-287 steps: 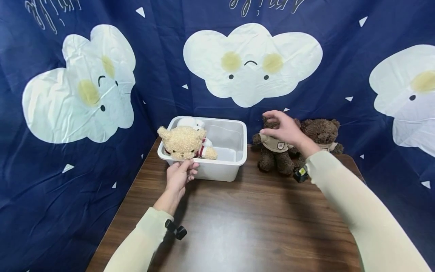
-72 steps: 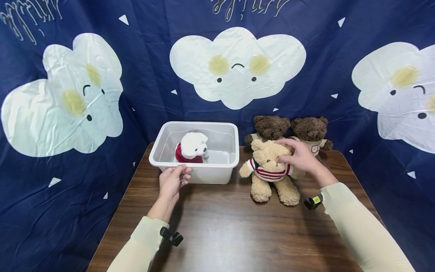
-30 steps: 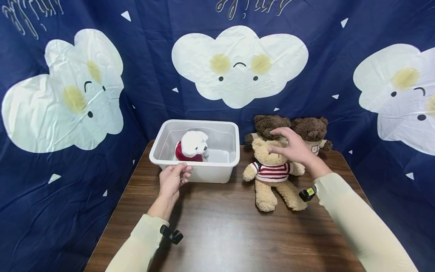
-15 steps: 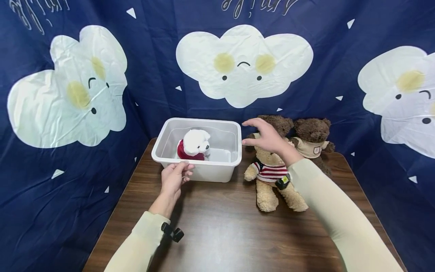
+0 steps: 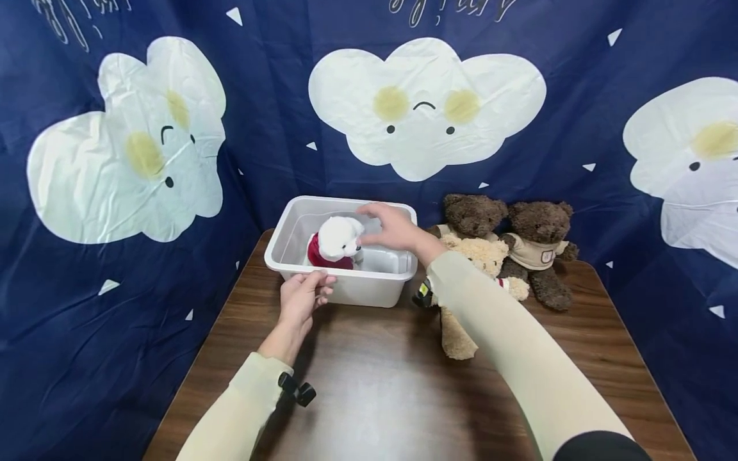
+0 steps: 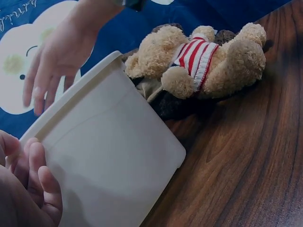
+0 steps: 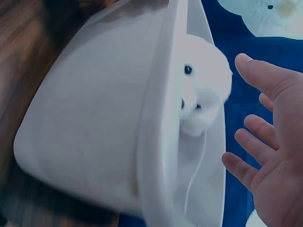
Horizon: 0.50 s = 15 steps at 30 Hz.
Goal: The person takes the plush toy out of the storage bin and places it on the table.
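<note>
A white plush bear (image 5: 338, 237) in a red garment sits in the left part of a light grey plastic bin (image 5: 369, 291). My left hand (image 5: 301, 298) holds the bin's front rim, thumb on top and fingers below it. Over the bin, my right hand (image 5: 392, 228) is spread with nothing in it, thumb close to the white bear's face. In the right wrist view a gap shows between that hand (image 7: 279, 127) and the bear (image 7: 208, 80). A tan teddy bear (image 5: 481, 253) in a striped sweater sits right of the bin, partly hidden by my right sleeve.
Two dark brown teddy bears, one (image 5: 474, 214) behind the tan bear and another (image 5: 541, 224) to its right, wear beige shirts. All stand on a wooden table (image 5: 369, 384). A blue cloth (image 5: 277, 115) with cloud prints hangs behind the table.
The tan bear, in the bin earlier, now sits on the table before the brown bears. My right hand has let go of it and moved left over the bin. The left hand stays at the rim.
</note>
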### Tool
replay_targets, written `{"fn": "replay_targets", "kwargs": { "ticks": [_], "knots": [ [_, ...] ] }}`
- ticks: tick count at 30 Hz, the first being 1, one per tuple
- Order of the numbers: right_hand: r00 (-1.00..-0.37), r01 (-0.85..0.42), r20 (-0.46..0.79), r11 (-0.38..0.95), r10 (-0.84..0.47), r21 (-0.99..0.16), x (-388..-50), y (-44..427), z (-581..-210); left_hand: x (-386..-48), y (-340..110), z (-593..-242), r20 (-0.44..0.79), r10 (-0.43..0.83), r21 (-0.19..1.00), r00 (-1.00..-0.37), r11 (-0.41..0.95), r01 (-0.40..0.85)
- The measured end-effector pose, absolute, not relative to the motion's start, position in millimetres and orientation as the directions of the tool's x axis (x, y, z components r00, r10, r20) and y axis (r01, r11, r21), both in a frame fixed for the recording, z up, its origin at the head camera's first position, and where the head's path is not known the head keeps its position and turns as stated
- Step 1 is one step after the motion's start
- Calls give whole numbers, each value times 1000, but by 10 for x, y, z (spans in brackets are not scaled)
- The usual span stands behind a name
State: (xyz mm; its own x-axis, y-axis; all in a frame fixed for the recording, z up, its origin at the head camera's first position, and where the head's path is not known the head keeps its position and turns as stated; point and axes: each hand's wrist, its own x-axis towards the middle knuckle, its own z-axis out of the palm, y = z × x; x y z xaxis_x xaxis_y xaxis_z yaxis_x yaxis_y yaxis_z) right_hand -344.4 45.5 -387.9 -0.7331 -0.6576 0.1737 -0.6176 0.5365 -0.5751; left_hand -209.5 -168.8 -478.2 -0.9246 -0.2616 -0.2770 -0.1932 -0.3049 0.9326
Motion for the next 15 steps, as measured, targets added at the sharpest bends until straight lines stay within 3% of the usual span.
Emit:
{"fn": "replay_targets", "kwargs": {
  "ticks": [15],
  "knots": [
    [-772, -525, 76, 567, -631, -634, -3495, 85, -4132, -2091, -1687, -4786, -267, -264, 932, -927, -316, -178]
  ]
}}
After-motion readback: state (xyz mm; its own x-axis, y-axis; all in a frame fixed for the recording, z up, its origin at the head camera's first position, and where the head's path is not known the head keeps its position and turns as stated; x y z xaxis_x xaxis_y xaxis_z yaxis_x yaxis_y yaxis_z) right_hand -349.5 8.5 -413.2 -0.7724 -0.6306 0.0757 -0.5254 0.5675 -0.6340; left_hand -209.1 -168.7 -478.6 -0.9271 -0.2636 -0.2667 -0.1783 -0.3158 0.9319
